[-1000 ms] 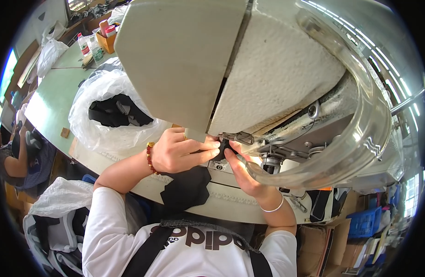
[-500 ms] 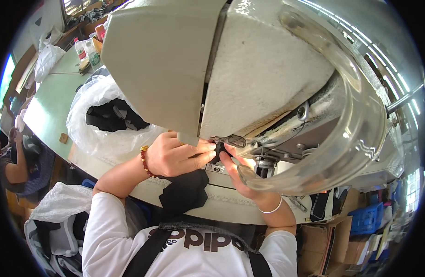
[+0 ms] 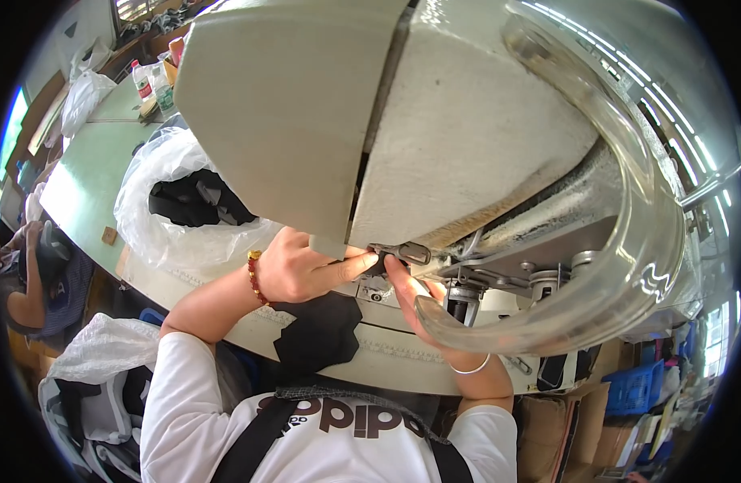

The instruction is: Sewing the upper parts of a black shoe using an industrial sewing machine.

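My left hand (image 3: 299, 270), with a beaded bracelet at the wrist, pinches a small dark piece of fabric (image 3: 378, 268) under the sewing machine head (image 3: 459, 121). From the other side my right hand (image 3: 410, 299) holds that fabric between its fingers, close to the left fingertips. The machine's metal plate (image 3: 376, 295) shows just below them. A larger black fabric piece (image 3: 320, 332) lies on the table's near edge beneath my left wrist; whether it joins the held part is hidden. The needle area is mostly covered by fingers and machine.
A clear curved plastic guard (image 3: 628, 266) arches around my right hand. At the left, a white plastic bag (image 3: 141, 229) of black pieces rests on the table, with bottles (image 3: 163, 90) farther back. Another bag (image 3: 105, 354) stands lower left. Cardboard (image 3: 584, 427) and a blue basket (image 3: 634, 388) are at right.
The machine head and guard appear shifted slightly right and down in the picture. My left fingers have drawn closer together; the dark fabric between my hands shows less.
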Tool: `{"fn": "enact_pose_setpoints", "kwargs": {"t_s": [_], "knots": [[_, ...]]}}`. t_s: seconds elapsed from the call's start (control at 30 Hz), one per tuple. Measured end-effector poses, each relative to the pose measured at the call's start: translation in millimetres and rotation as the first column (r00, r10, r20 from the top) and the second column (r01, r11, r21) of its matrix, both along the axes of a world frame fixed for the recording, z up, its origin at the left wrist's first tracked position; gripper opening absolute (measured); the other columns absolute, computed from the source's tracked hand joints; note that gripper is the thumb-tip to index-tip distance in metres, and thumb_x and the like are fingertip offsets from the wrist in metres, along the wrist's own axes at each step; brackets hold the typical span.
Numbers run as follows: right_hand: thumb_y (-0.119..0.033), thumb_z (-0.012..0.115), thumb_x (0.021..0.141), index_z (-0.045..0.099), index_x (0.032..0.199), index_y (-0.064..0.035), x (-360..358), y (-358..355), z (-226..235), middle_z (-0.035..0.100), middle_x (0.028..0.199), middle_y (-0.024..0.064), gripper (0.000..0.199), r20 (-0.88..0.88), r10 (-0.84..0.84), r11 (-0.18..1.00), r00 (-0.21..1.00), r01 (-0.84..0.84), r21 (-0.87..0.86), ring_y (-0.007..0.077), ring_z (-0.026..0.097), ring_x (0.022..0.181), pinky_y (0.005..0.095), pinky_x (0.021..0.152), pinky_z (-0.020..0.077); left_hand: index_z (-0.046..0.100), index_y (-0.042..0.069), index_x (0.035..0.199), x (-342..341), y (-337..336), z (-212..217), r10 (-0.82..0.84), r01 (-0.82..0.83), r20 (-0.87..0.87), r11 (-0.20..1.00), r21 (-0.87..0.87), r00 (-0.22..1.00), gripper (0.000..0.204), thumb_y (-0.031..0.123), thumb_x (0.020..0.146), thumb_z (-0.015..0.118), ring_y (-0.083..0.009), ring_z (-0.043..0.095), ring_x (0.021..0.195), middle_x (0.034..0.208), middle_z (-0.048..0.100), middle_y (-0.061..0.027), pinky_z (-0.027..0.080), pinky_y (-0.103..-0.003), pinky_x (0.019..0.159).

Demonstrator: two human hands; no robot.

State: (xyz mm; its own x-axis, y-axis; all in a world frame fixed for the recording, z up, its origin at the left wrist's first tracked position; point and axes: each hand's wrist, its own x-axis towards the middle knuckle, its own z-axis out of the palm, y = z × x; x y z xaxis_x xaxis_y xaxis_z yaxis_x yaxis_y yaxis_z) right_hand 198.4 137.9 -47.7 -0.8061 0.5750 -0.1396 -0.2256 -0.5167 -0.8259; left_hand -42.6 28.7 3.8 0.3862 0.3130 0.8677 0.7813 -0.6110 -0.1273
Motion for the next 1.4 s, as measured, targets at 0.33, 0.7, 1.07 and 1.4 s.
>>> {"fn": "enact_pose_setpoints", "kwargs": {"t_s": [0.33,0.7,1.07,1.4], "knots": [[-0.011,0.066,0.106,0.071,0.133,-0.0077,4.3,9.4,-15.5,0.07,0.115,0.0014,0.027,0.144,0.079,0.969,0.986,-0.11,0.22,0.0128,0.062,0.1,0.025,0.096,0.0483,0.082,0.006,0.101,-4.2,3.7,-29.0,-0.088,0.144,0.314,0.977,-0.159,0.945,0.026,-0.004,0.077,0.08,-0.0244,0.07,0.08,0.095,0.076,-0.0047,0.054,-0.039,0.068],[-0.026,0.077,0.1,0.074,0.11,-0.0061,0.9,26.0,-16.2,0.063,0.093,-0.0059,0.023,0.592,0.022,0.997,0.805,-0.06,0.045,0.0061,0.056,0.085,0.0239,0.079,0.0465,0.081,0.006,0.1,1.7,-11.8,-4.9,0.018,-0.015,0.025,0.992,-0.128,1.0,0.032,0.002,0.069,0.078,-0.0207,0.073,0.088,0.098,0.077,-0.0054,0.058,-0.035,0.068],[-0.026,0.073,0.102,0.07,0.117,-0.0042,8.9,10.4,-8.5,0.063,0.101,-0.003,0.026,0.196,0.074,0.925,0.978,-0.141,0.354,0.0081,0.058,0.092,0.0248,0.084,0.0471,0.08,0.006,0.102,1.6,-13.0,-5.8,0.06,-0.074,-0.104,0.989,-0.132,0.993,0.03,0.007,0.072,0.077,-0.0195,0.072,0.088,0.103,0.075,-0.0046,0.059,-0.032,0.066],[-0.025,0.068,0.105,0.065,0.125,-0.0026,-5.9,13.2,-24.6,0.063,0.11,0.0,0.03,0.016,0.008,0.918,1.0,-0.014,0.396,0.0101,0.058,0.099,0.0259,0.09,0.0475,0.08,0.005,0.098,-3.2,-3.1,0.0,-0.017,0.018,0.011,0.998,-0.059,1.0,0.028,0.003,0.07,0.082,-0.0248,0.069,0.086,0.098,0.073,-0.0049,0.055,-0.041,0.07]]}}
